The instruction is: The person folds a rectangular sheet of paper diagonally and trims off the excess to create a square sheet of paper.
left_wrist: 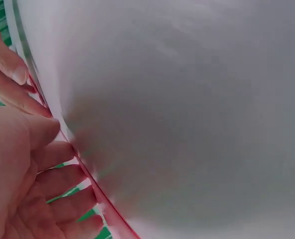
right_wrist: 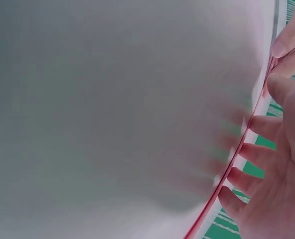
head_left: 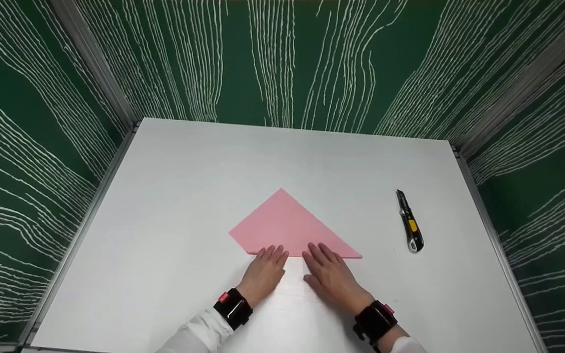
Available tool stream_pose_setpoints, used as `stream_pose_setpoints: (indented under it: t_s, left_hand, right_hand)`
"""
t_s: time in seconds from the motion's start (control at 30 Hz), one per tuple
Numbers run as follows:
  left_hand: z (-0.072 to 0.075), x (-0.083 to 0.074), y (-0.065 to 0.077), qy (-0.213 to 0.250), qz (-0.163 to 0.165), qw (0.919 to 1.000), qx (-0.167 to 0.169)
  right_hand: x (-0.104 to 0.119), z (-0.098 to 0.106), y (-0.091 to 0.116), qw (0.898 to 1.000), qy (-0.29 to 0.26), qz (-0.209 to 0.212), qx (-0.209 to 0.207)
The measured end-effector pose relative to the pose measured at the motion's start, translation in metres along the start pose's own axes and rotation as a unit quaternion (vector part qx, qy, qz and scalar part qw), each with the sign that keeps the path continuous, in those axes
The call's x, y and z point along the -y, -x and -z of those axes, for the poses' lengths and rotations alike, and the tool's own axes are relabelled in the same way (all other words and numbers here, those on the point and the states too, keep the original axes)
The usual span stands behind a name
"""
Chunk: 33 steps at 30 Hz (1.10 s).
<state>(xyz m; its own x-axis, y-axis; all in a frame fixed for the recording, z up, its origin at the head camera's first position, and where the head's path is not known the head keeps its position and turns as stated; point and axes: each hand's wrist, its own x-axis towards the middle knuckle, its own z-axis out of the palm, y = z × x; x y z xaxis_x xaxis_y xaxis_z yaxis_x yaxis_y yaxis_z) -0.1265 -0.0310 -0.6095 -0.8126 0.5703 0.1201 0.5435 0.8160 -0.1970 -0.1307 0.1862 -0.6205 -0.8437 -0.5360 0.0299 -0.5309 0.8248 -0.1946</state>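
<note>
Roughly, pink paper: long axis left-right, apex pointing forward.

Plain pink paper touching both hands; white table around them; black-and-yellow cutter to their right; green walls with whitish wavy lines beyond; black-and-red wristbands and white sleeves behind.

Two hands, one pink paper beneath them, two wristbands behind, one knife to their right, one table below
</note>
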Motion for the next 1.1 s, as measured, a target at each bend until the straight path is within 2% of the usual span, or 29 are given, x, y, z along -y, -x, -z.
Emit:
stream_pose_setpoints:
  t_s: [0.23,0.5,0.63,0.77,0.9,1.1]
  left_hand:
    - [-0.002,0.001,-0.001,0.044,0.013,0.9987,0.022]
    - [0.002,0.000,0.003,0.049,0.054,0.9970,0.027]
    - [0.002,-0.001,0.005,0.068,0.064,0.9952,0.031]
    - [0.003,0.000,0.006,0.088,0.071,0.9927,0.042]
    - [0.006,0.000,0.007,0.120,0.081,0.9876,0.061]
    - [0.008,0.001,0.006,0.161,0.089,0.9797,0.079]
  right_hand:
    - [-0.007,0.000,0.003,1.000,-0.024,-0.005,-0.005]
    - [-0.016,-0.001,0.007,1.000,-0.012,-0.005,-0.005]
    - [-0.028,0.001,0.017,1.000,-0.001,-0.004,-0.019]
    - [-0.044,0.001,0.030,0.999,-0.004,-0.003,-0.051]
    - [-0.059,0.001,0.044,0.997,-0.011,-0.022,-0.068]
    - [-0.071,0.006,0.060,0.996,-0.036,-0.070,-0.034]
